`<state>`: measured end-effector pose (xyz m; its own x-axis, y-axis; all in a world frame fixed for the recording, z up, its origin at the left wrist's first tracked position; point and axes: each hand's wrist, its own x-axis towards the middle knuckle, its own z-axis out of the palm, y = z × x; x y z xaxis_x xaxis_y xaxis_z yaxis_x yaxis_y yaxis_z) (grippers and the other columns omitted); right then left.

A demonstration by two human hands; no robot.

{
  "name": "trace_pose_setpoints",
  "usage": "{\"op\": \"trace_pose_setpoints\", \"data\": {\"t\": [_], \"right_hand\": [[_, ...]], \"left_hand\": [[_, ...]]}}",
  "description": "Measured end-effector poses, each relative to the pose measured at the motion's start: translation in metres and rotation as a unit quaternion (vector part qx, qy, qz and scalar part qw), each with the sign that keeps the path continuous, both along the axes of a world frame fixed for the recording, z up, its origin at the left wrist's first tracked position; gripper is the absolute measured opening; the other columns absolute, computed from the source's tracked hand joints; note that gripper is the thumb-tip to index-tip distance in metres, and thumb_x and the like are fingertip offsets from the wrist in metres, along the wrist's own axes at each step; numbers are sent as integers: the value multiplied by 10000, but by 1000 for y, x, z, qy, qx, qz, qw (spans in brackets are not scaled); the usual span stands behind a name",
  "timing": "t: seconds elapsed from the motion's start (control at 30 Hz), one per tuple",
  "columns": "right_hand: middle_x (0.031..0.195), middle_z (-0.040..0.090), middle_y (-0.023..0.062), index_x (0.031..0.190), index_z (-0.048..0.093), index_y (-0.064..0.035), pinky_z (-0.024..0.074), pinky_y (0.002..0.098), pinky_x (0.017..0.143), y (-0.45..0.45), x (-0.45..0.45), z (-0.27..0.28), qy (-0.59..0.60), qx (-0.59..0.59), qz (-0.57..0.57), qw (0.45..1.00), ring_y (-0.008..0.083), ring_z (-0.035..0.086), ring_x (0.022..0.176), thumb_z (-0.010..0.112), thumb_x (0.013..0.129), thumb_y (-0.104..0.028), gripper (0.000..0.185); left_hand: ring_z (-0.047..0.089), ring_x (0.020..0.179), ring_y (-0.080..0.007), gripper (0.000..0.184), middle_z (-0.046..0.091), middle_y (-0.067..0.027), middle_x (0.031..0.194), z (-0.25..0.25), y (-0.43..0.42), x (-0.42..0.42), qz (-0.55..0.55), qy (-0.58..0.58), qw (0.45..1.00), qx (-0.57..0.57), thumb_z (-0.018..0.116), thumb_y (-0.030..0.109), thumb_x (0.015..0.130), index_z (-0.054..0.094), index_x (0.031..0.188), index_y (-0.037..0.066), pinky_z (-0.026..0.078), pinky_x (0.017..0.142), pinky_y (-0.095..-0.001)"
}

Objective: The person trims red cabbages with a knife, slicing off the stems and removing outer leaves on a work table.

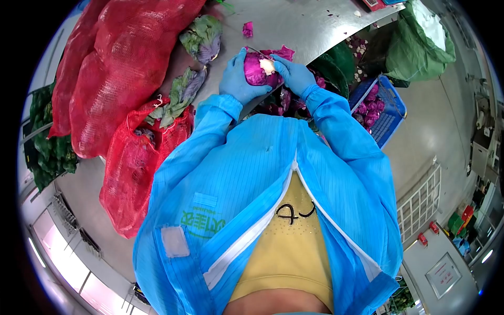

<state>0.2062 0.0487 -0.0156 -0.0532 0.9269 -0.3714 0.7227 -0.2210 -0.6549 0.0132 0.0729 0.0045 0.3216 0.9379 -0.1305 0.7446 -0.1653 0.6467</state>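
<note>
A purple cabbage (pixel 254 72) with a pale cut stem end is between my two blue-gloved hands, above the metal table's near edge. My left hand (pixel 236 81) is wrapped around its left side. At the cabbage's right side, my right hand (pixel 295 74) is closed, with its fingers close to the white stem. A thin blade, apparently a knife (pixel 258 51), runs from the right fingertips across the top of the cabbage; its handle is hidden in the hand. One loosened outer leaf (pixel 285 53) sticks out behind the right fingers.
Large red mesh sacks (pixel 126 63) and an opened red sack (pixel 131 173) stand left. Loose green-purple leaves (pixel 202 39) lie on the metal table (pixel 299 23). At right are a blue crate (pixel 391 118) of purple cabbages and a green sack (pixel 420 50). Leaf scraps lie below my hands.
</note>
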Motion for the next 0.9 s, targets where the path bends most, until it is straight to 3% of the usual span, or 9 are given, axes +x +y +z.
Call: {"op": "trace_pose_setpoints", "data": {"t": [0.13, 0.3, 0.5, 0.57, 0.6, 0.7, 0.8, 0.9], "right_hand": [[1096, 614, 167, 1297, 483, -319, 468, 455, 843, 1, 0, -7, 16, 29, -15, 999, 377, 588, 983, 308, 910, -600, 509], [1143, 605, 148, 1280, 518, -229, 448, 410, 894, -1, -3, -20, 109, 45, -69, 991, 356, 573, 1039, 345, 911, -588, 543], [1140, 605, 159, 1250, 541, -172, 439, 392, 899, 10, 5, -23, 96, 21, -93, 991, 346, 571, 1046, 365, 921, -547, 529], [1130, 603, 172, 1220, 551, -122, 430, 400, 903, 22, 25, -39, 104, 1, -123, 987, 359, 557, 1057, 375, 920, -535, 539], [1127, 607, 166, 1207, 559, -103, 449, 410, 864, 23, 29, -37, 56, 44, -100, 992, 371, 590, 976, 383, 917, -538, 551], [1092, 630, 158, 1219, 554, -100, 476, 382, 814, 7, 16, -25, 44, 15, -88, 995, 313, 630, 912, 428, 914, -512, 528], [1009, 648, 121, 1243, 544, -127, 487, 310, 813, 2, 0, -10, 248, -42, -174, 952, 206, 619, 944, 577, 855, -482, 527], [966, 660, 107, 1162, 583, -100, 509, 346, 731, -1, -10, -28, 185, 165, -68, 966, 232, 651, 802, 662, 784, -492, 549]], "left_hand": [[447, 1191, -353, 1190, 400, -231, 1315, 0, -1, 0, -1, 14, 1000, 8, 811, 472, 459, 256, 1392, -14, 395, 1008, -385], [459, 1179, -352, 1193, 409, -230, 1305, 2, -1, 1, 5, 18, 1000, -8, 811, 474, 462, 246, 1393, -15, 400, 1004, -383], [455, 1179, -359, 1183, 410, -233, 1299, -6, -5, 2, 11, 9, 1000, 20, 813, 474, 464, 253, 1399, 13, 403, 998, -395], [442, 1188, -370, 1170, 395, -232, 1312, -12, -14, -2, -39, -19, 993, 107, 817, 463, 467, 259, 1405, 41, 396, 998, -410], [412, 1213, -377, 1153, 381, -228, 1323, -16, -19, -4, -52, -19, 989, 137, 826, 431, 472, 264, 1407, 57, 387, 1004, -416], [389, 1234, -368, 1155, 365, -218, 1337, -16, -25, -6, -6, -32, 993, 114, 836, 401, 473, 254, 1414, 69, 377, 1016, -407], [375, 1245, -360, 1172, 352, -216, 1347, -7, -17, -10, 22, -75, 996, 47, 841, 391, 466, 241, 1417, 61, 367, 1029, -402], [401, 1226, -333, 1150, 381, -204, 1327, -15, -19, -14, -22, -61, 995, 80, 841, 407, 471, 271, 1388, 11, 341, 1054, -388]]}}
